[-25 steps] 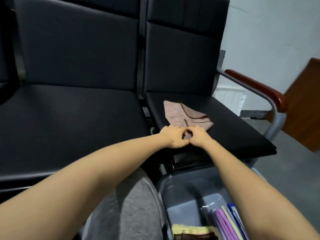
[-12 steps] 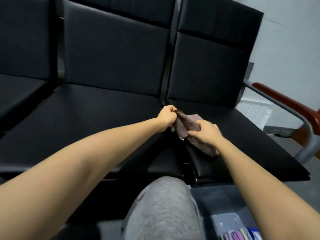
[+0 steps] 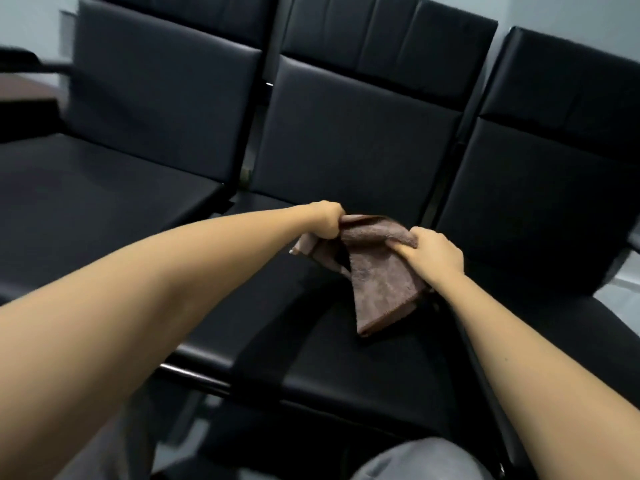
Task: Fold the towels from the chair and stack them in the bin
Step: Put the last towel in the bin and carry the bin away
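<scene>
Head view, the only one: a brown towel (image 3: pixel 381 271) held up over the middle seat (image 3: pixel 329 358) of a row of black chairs, upper edge stretched between both hands, lower corner drooping to touch or nearly touch the cushion; contact unclear. Held by two points along one edge, probably so the cloth hangs flat and can be doubled over on the seat, which serves as a folding surface. Left hand (image 3: pixel 323 225) closed in a fist, the towel's left end bunched inside it. Right hand (image 3: pixel 436 252) closed in a pinch, thumb and fingers clamped on the right end of the same edge. Bin not in view. Grey-clad knee (image 3: pixel 415 460) at bottom edge. Folding looks barely begun; stacking not yet done.
</scene>
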Available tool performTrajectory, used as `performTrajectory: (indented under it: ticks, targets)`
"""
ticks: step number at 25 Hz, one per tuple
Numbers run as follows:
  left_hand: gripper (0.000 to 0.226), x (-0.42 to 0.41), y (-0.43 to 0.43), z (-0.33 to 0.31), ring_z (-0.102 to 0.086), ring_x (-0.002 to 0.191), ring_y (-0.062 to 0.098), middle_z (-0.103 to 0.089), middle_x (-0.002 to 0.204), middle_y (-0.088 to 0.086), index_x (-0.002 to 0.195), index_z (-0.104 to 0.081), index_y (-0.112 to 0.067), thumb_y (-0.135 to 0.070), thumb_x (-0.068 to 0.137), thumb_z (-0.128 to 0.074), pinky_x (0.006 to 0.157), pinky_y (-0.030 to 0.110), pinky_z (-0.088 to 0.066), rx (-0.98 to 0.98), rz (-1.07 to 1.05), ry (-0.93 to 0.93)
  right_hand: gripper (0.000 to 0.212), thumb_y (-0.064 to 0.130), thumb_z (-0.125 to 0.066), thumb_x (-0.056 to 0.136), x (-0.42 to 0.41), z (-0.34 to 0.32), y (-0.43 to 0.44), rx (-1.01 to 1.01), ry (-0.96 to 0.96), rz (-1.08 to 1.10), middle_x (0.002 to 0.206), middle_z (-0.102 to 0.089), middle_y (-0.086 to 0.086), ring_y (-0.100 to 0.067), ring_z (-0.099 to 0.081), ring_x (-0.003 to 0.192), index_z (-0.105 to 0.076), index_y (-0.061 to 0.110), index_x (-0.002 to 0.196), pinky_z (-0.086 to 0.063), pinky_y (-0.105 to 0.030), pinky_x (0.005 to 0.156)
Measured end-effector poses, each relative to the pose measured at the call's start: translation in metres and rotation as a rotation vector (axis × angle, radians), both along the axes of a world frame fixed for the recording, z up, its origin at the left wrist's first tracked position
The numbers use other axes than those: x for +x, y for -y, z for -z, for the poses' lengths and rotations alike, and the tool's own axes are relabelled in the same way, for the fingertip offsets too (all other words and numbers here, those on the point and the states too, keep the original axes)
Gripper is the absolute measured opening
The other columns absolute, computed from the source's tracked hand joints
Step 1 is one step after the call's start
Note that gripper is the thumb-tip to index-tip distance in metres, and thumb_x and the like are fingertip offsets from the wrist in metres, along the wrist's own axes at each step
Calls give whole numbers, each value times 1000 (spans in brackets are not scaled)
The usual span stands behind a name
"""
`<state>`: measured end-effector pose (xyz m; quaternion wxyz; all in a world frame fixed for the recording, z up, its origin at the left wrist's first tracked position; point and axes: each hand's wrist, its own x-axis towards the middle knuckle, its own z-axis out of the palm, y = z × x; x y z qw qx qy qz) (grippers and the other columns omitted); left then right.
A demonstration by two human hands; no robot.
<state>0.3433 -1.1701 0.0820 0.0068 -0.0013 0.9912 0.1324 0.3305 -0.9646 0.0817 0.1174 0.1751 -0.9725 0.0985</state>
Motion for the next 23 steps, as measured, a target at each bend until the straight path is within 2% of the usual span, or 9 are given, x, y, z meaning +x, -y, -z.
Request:
performTrajectory:
  ticks: [3,5,7,10,14,16,19,21,23]
  targets:
    - [35,1,38,-10,-62,99,32,-63,113,13,116,-62,-14,-13,86,-44,70,32,-47,-44,-195,39,26,45,-55,86,-9,-8,19,366,-9,-68,100,-63,3,-24,-59,100,-53,21,95,-37,-30,70]
    - [29,-2,53,-18,-63,87,30,-65,99,12,109,-64,-8,-14,88,-46,60,32,-50,60,-304,88,18,22,-51,86,-16,-17,30,403,-17,-32,113,-63,-1,-25,-56,111,-56,23,103,-36,-32,80]
    - [19,-5,60,-27,-61,66,27,-61,78,13,88,-60,1,-12,92,-46,39,28,-50,340,-423,197,30,10,-48,84,-21,-24,36,246,-5,70,118,-62,-4,-27,-54,114,-58,24,109,-35,-34,91]
    - [26,-16,62,-50,-57,63,25,-58,74,16,76,-51,2,-6,98,-40,33,31,-48,910,-547,289,37,4,-45,85,-31,-41,40,-36,19,184,119,-61,-9,-32,-56,112,-58,24,115,-39,-33,85]
    - [28,-41,53,-88,-56,70,18,-61,90,12,93,-62,-3,8,91,-36,40,21,-50,1333,-368,-245,34,2,-44,88,-43,-77,37,-472,-115,205,116,-62,-15,-35,-56,109,-64,19,110,-43,-33,79]
    - [41,-40,52,-90,-57,78,15,-64,97,11,105,-67,-5,11,83,-36,53,13,-49,1125,-229,-602,37,-4,-42,85,-45,-89,33,-612,-241,146,114,-62,-15,-34,-56,107,-65,13,109,-42,-30,77]
    - [45,-25,64,-78,-57,98,14,-68,106,11,105,-69,-3,7,71,-43,85,20,-44,692,-37,-801,44,-12,-41,80,-45,-77,20,-540,-309,25,116,-59,-12,-30,-55,107,-64,9,112,-37,-25,76]
    - [45,-10,77,-68,-56,101,11,-68,105,8,106,-70,-3,12,71,-47,86,17,-40,446,13,-714,45,-10,-43,76,-47,-57,6,-431,-238,-16,113,-63,-10,-30,-56,106,-67,14,106,-43,-29,82]
    - [36,9,85,-59,-59,90,11,-69,93,2,103,-71,-8,7,77,-52,76,19,-42,206,68,-406,38,-3,-49,76,-44,-41,-5,-243,-23,-53,100,-68,-7,-26,-62,97,-71,20,95,-49,-31,80]
